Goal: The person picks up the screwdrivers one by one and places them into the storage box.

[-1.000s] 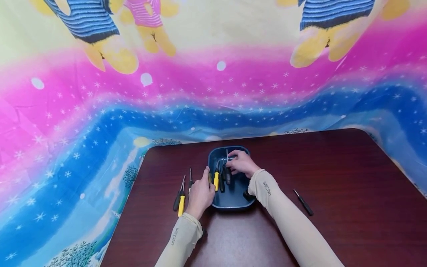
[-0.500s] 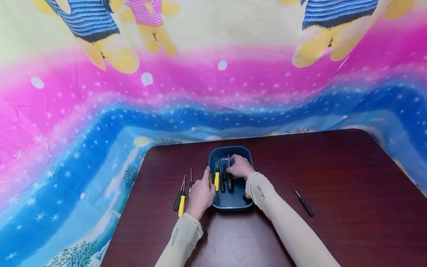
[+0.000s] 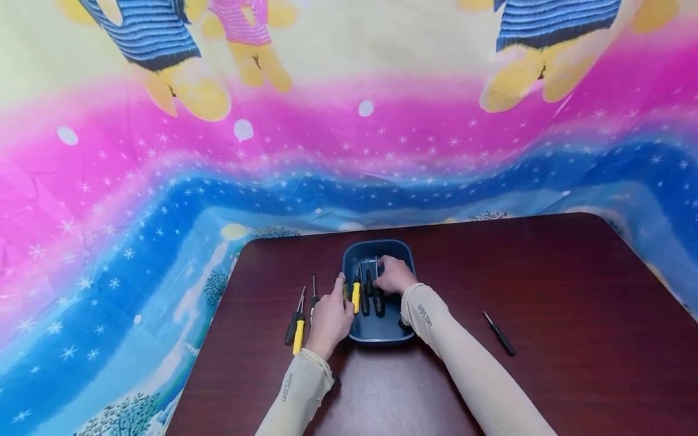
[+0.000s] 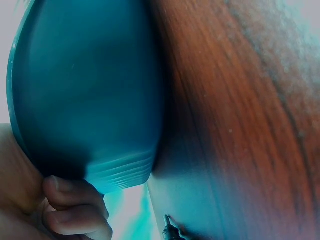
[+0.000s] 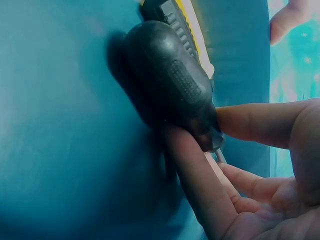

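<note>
My left hand [image 3: 331,318] grips the left side of a dark blue plastic bin [image 3: 382,334], its fingers curled at the rim in the left wrist view. Inside the bin, my right hand [image 3: 395,275] pinches a black-handled screwdriver [image 5: 165,70] between thumb and fingers, near where handle meets shaft. The handle points toward the near side, close over the bin floor. Left of it in the bin lie a yellow-handled screwdriver [image 3: 356,297] and two black-handled ones, a longer screwdriver [image 3: 365,303] and a shorter screwdriver [image 3: 369,283].
On the brown table [image 3: 572,272], left of the bin, lie a black screwdriver [image 3: 292,329], a yellow screwdriver [image 3: 299,337] and a third screwdriver [image 3: 314,298] partly behind my left hand. One small black screwdriver [image 3: 499,335] lies to the right. A printed cloth [image 3: 349,139] hangs behind.
My right hand has brought the black screwdriver down and toward the near side, alongside the others in the bin. My left hand has stayed at the bin's side.
</note>
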